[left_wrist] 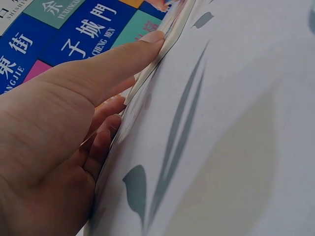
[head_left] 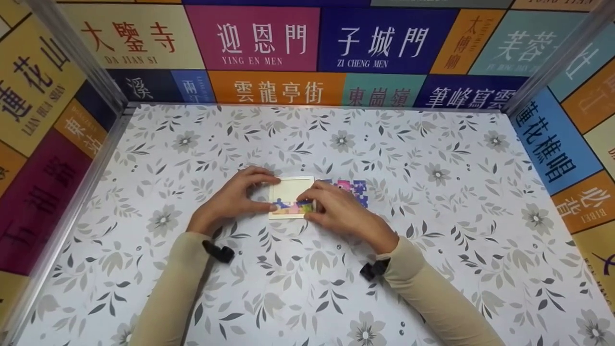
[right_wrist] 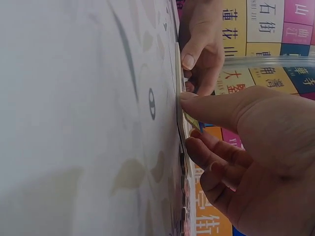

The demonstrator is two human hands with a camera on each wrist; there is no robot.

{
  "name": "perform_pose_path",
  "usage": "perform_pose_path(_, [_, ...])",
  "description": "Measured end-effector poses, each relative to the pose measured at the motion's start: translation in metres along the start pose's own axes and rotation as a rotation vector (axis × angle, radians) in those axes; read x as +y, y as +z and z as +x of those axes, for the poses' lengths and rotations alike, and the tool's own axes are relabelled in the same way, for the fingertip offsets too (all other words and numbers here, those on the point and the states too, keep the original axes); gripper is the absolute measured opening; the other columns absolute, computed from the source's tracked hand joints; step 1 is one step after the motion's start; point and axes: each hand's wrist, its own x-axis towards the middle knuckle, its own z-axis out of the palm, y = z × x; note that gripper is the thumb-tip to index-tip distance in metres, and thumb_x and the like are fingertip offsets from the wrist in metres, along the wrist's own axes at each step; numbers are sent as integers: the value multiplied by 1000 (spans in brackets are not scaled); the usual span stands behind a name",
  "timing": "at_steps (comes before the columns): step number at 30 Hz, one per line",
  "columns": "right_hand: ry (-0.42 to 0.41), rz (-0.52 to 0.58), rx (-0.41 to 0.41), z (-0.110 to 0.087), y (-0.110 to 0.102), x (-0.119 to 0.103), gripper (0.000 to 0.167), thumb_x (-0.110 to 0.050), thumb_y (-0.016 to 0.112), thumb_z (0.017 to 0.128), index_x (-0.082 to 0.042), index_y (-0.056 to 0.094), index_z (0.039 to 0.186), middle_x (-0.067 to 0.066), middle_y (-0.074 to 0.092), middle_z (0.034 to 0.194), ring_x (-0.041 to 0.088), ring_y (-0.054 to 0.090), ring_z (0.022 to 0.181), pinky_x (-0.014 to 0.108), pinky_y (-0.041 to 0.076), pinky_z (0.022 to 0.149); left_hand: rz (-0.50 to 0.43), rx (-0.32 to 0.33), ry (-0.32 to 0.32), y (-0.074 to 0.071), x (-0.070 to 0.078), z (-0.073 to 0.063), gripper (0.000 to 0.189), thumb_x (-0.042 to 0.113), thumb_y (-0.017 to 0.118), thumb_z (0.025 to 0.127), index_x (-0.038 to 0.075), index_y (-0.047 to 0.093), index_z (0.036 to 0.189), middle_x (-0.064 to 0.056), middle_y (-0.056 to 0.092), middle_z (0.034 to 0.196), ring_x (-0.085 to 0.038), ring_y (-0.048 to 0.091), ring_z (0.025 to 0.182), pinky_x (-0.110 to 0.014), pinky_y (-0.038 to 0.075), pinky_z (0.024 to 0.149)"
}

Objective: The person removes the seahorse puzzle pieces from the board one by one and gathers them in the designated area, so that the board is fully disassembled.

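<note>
A small shallow puzzle tray (head_left: 294,188) with a pale rim lies flat on the table, colourful pieces (head_left: 284,208) along its near side. My left hand (head_left: 235,193) is at the tray's left side, its thumb resting on the near-left rim and its fingertips at the far-left corner. Between thumb and index finger, my right hand (head_left: 342,207) pinches a yellow-green and blue puzzle piece (right_wrist: 193,121) over the near-right corner. That piece is tilted in the right wrist view, and fingers partly hide it.
Just right of the tray, more puzzle pieces (head_left: 359,188) in purple and pink lie partly behind my right hand. The table (head_left: 298,298) has a floral cover. Colourful panels (head_left: 269,38) with lettering stand along its back and sides.
</note>
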Motion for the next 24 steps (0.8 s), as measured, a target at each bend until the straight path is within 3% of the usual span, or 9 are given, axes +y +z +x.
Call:
perform_pose_path(13, [-18,-83,29,-4,-1,-1,40,-33,78,101,-23,73,140,-2,68,127,13,62,93,37,53,82,29,-10,-27,-1,-1,-1,63,36,95,85,23,73,142,-2,58,151,-26,48,147,-50,32,129])
perform_pose_path(19, [-61,-72,112,-12,-4,7,38,-31,78,101,-20,73,137,0,68,123,14,61,90,37,53,82,41,-12,-48,-1,0,0,63,38,94,86,25,72,143,0,59,154,-27,46,151,-51,29,131])
perform_pose_path(24, [-48,-2,149,-26,-7,22,37,-32,79,100,-21,74,135,-1,65,112,12,59,87,34,52,77,41,-14,-66,-2,0,-1,63,38,95,85,27,72,143,2,58,155,-26,44,153,-51,26,132])
